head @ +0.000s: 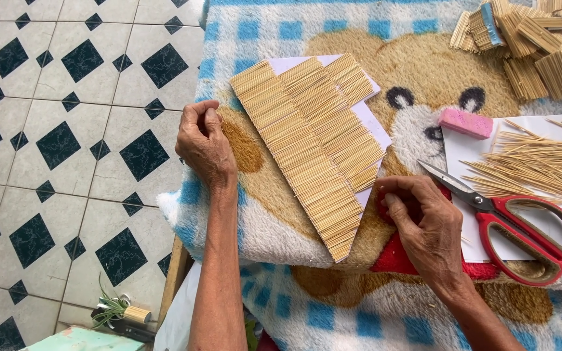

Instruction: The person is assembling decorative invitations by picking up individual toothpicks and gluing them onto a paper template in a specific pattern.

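The stick panel [313, 146] lies mid-table on the blanket [274, 227]. The left hand [204, 143], fingers curled and holding nothing, rests at its left edge; the right hand [424, 224] pinches its lower edge. Scissors [521, 224] lie right.

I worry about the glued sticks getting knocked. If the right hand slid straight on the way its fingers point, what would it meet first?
Probably the stick panel: the right hand points up-left, fingertips nearly at its lower edge.
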